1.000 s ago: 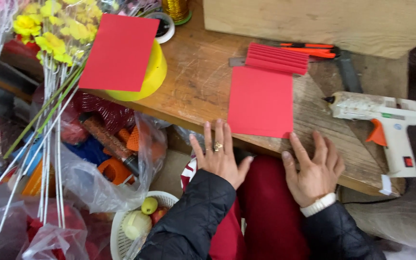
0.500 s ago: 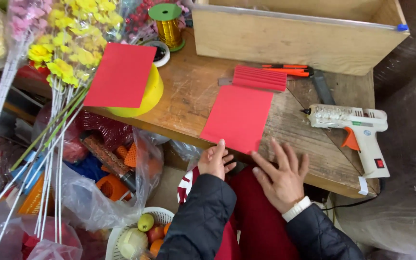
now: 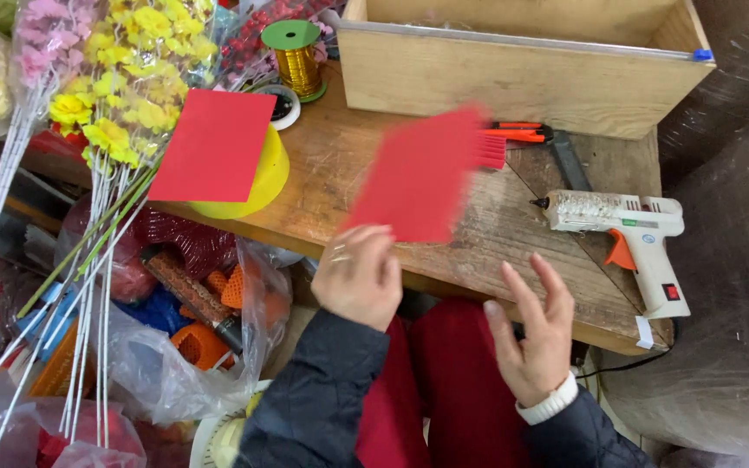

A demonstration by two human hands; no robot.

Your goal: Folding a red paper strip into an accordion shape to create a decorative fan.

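Note:
My left hand (image 3: 359, 276) grips the lower corner of a red paper sheet (image 3: 418, 176) and holds it up off the wooden table (image 3: 340, 165); the sheet is motion-blurred. My right hand (image 3: 532, 334) hovers open just off the table's front edge, fingers spread, holding nothing, a white band at the wrist. Behind the lifted sheet lies a pleated red paper piece (image 3: 491, 149). A white hot glue gun (image 3: 624, 227) rests on the table to the right of my right hand.
A second red sheet (image 3: 212, 146) lies atop a yellow tape roll (image 3: 257, 178). A wooden box (image 3: 522, 65) stands at the back, an orange-handled cutter (image 3: 522, 133) before it, a gold wire spool (image 3: 295, 54) at the left. Artificial flowers (image 3: 123, 78) and plastic bags crowd the left.
Both hands were flat on the table's front edge with the red sheet lying there. Now my left hand has lifted the sheet, and my right hand has drawn back off the table.

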